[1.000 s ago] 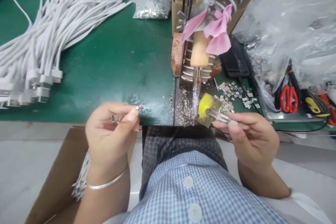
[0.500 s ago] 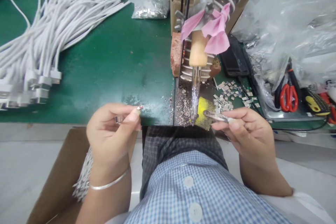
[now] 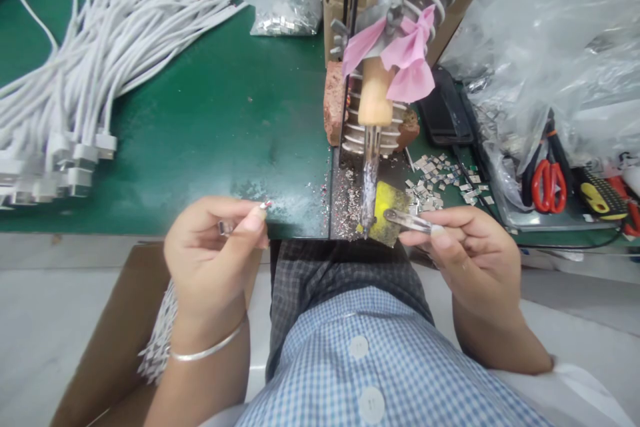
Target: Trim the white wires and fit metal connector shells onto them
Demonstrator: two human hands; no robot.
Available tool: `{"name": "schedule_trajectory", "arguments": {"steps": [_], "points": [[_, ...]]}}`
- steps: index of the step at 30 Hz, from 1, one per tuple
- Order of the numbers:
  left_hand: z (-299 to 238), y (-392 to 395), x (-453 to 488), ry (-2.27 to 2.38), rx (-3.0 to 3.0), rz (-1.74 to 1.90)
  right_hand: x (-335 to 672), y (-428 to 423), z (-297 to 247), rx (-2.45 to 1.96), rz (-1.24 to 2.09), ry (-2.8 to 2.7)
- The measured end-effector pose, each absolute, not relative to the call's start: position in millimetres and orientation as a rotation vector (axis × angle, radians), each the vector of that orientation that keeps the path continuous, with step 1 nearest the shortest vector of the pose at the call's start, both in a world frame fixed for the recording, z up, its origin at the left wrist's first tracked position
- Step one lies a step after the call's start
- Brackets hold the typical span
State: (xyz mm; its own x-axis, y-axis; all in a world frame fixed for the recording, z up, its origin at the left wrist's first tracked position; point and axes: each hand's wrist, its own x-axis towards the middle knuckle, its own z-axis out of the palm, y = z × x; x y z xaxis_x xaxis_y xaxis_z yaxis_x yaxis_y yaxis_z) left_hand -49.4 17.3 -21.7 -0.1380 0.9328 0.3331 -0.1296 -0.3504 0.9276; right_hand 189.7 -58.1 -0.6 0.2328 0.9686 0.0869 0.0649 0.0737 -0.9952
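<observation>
My left hand [image 3: 217, 253] is closed at the table's front edge, thumb and forefinger pinching the stripped end of a white cable [image 3: 264, 205] with a bit of red wire showing. A metal USB plug [image 3: 225, 227] pokes out between its curled fingers. In my right hand [image 3: 470, 253] is a slim metal clip [image 3: 407, 220], gripped between thumb and fingers. Its rounded tip lies over a worn yellow sponge [image 3: 389, 203]; whether they touch I cannot tell. Left of the sponge, a soldering iron [image 3: 371, 177] with a wooden handle points down, mounted on a stand and tied with pink cloth.
White USB cables [image 3: 130, 47] are heaped at the left. Small metal connectors [image 3: 435, 177] lie scattered right of the iron. Beyond them are a phone [image 3: 445, 110], red-handled cutters [image 3: 549, 183] and plastic bags [image 3: 540, 27]. Solder bits litter the dark plate [image 3: 345, 180]. A box [image 3: 110, 320] stands below.
My right hand and the metal clip have shifted slightly left over the sponge. My left hand stays where it was, keeping its pinch on the cable end.
</observation>
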Motion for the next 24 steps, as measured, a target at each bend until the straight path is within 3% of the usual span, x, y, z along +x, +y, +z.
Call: {"name": "schedule_trajectory", "arguments": {"steps": [24], "points": [[-24.7, 18.0, -50.2, 0.992, 1.317, 1.645, 192.4, -64.5, -7.4, -1.148, 0.916, -1.235]]}}
